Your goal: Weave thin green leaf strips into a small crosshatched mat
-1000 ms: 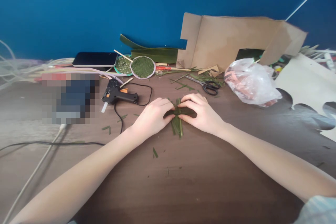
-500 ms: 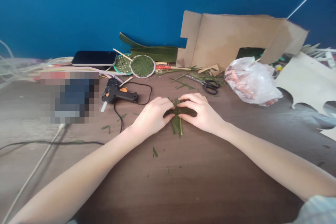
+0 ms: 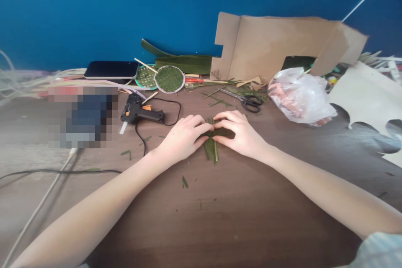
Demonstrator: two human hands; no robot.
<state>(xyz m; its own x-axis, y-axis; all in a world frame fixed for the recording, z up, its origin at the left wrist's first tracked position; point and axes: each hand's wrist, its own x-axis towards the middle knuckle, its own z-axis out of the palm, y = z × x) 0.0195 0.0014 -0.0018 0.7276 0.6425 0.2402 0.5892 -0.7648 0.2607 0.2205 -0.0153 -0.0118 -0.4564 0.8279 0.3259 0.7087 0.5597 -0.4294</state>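
A small bundle of green leaf strips (image 3: 211, 149) lies crossed on the brown table (image 3: 220, 209), several running toward me and one laid across them. My left hand (image 3: 182, 136) pinches the left end of the crossing strip with closed fingers. From the right, my right hand (image 3: 240, 132) presses down on the same strips, fingers curled onto them. The two hands almost touch above the crossing point.
A black glue gun (image 3: 141, 113) with its cord lies left of my hands. Black scissors (image 3: 248, 102), a clear plastic bag (image 3: 300, 97), folded cardboard (image 3: 276, 46), two round woven green discs (image 3: 169, 78), a dark phone (image 3: 111, 70) and long leaves sit along the back.
My left hand's fingers have slid slightly right over the crossing strip, closing the gap to my right hand. The strips stay in place.
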